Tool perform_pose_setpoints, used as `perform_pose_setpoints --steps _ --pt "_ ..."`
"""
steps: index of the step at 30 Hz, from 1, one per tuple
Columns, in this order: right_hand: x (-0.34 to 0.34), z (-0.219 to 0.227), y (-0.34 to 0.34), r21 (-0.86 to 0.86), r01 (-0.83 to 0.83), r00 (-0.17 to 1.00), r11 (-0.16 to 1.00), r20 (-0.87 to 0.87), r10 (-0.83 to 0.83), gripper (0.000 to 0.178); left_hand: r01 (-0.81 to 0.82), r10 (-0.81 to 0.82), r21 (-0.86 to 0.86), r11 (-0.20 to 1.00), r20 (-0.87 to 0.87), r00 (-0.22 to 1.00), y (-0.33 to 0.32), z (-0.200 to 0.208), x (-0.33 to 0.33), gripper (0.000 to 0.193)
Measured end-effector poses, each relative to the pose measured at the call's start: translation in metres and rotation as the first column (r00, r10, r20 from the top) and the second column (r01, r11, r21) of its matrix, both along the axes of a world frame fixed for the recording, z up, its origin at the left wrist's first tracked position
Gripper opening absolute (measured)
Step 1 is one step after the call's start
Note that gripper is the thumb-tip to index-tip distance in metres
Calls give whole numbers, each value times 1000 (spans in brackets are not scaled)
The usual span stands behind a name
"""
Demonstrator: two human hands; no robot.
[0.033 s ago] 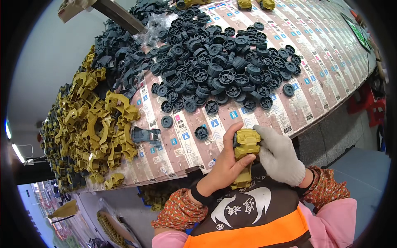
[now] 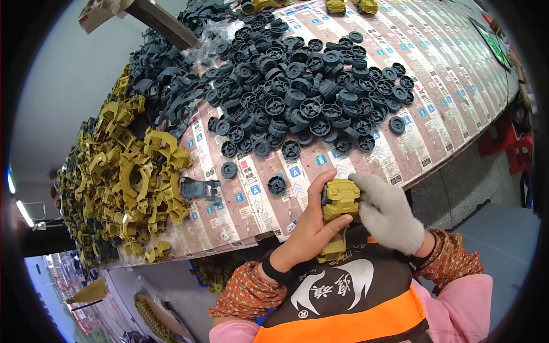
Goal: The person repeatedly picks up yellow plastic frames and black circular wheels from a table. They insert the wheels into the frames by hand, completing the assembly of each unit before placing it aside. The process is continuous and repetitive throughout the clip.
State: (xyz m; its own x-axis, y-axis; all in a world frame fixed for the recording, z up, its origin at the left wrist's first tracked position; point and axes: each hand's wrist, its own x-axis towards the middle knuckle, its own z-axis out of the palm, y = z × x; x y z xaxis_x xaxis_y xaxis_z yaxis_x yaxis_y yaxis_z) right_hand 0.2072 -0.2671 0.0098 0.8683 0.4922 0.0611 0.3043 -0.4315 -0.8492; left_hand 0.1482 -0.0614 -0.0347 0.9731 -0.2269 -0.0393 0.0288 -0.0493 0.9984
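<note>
My left hand (image 2: 306, 231), bare with a dark wristband, is closed around a mustard-yellow toy truck (image 2: 342, 197). Its thumb lies across the truck's middle, and the fingers hold the left side. A dark wheel shows at the truck's upper left. My right hand (image 2: 392, 214), in a pale grey knitted glove, is at the truck's right side with bent fingers. Its foremost fingertip meets the upper right corner by a small dark part; whether that is a wheel I cannot tell. Above the hands lies a single dark wheel (image 2: 277, 184) on the table.
A large heap of dark toy wheels (image 2: 286, 97) covers the table's middle. Yellow truck shells (image 2: 131, 166) pile up on the left, with dark plastic parts (image 2: 171, 86) behind. Finished-looking yellow trucks (image 2: 335, 7) stand at the far edge. A metal post (image 2: 163, 24) rises at upper left.
My gloved right hand has shifted slightly, and its lower fingers sit a little farther from the truck. My left hand keeps its hold.
</note>
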Motion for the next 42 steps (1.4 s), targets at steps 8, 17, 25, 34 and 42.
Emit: perform_pose_setpoints --steps 8,17,25,34,42 --pt "103 -10 -62 -241 478 848 844 377 -373 22 -322 198 -428 845 -309 930 3 15 13 94" --pt "96 -25 -51 -345 386 892 856 377 -250 31 -488 198 -538 687 -507 839 9 13 3 73" --pt "18 9 1 409 5 673 912 -676 300 48 -585 384 -467 663 -459 801 6 14 8 45" --pt "-10 -5 14 442 -11 806 897 -526 269 42 -616 495 -560 554 -373 785 5 15 8 86" --pt "-22 7 19 143 -134 984 981 -95 148 41 -601 629 -489 632 -127 767 6 26 6 93"
